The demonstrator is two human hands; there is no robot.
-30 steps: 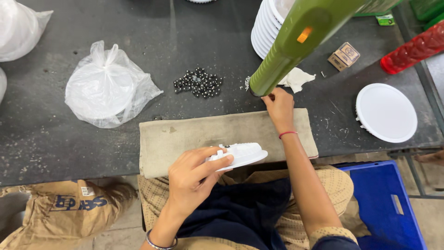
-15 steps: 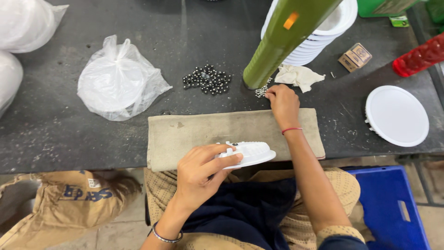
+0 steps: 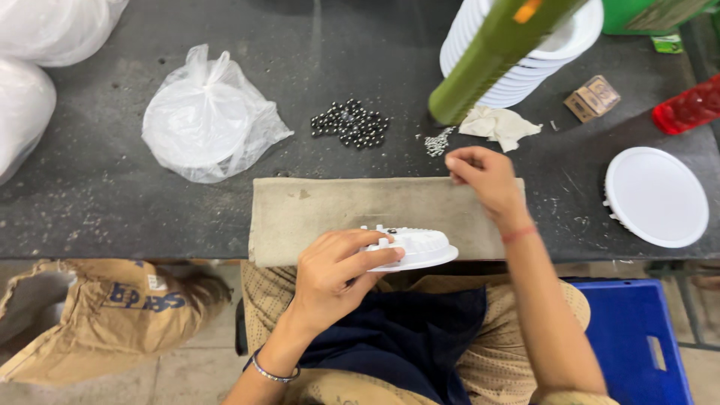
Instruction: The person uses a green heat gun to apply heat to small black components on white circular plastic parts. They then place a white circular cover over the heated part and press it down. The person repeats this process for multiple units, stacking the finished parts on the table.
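White moulded plastic makes up the round, ribbed housing point(image 3: 412, 247) near the lower middle of the frame, at the near edge of a tan cloth pad point(image 3: 322, 214). The left hand point(image 3: 334, 274) grips it from the left, fingers curled over its top and rim. Above and to the right, the right hand point(image 3: 484, 176) rests at the far right end of the pad with its fingertips pinched together; what they pinch is too small to tell. Just above that hand lies a little heap of small silvery screws point(image 3: 436, 142), and beside it a crumpled white rag point(image 3: 499, 125). A cluster of dark metal balls point(image 3: 351, 124) lies loose on the dark grey worktable point(image 3: 97, 202), left of the screws.

A thick green cylinder point(image 3: 491, 60) slants in from the top, crossing a tall stack of white round plastic covers point(image 3: 559, 52) at the upper right. A single white round disc point(image 3: 656, 196) lies flat at the right edge. In the upper left, a knotted clear plastic bag point(image 3: 206, 116) holds a pile of white round discs; more white bags point(image 3: 37, 67) fill the corner. A small brown cardboard box point(image 3: 592, 97) and a red translucent object point(image 3: 686, 106) lie at the upper right. Below the table, a blue plastic crate point(image 3: 637, 337) stands at the lower right and a brown paper sack point(image 3: 97, 319) at the lower left; what either contains is not visible.
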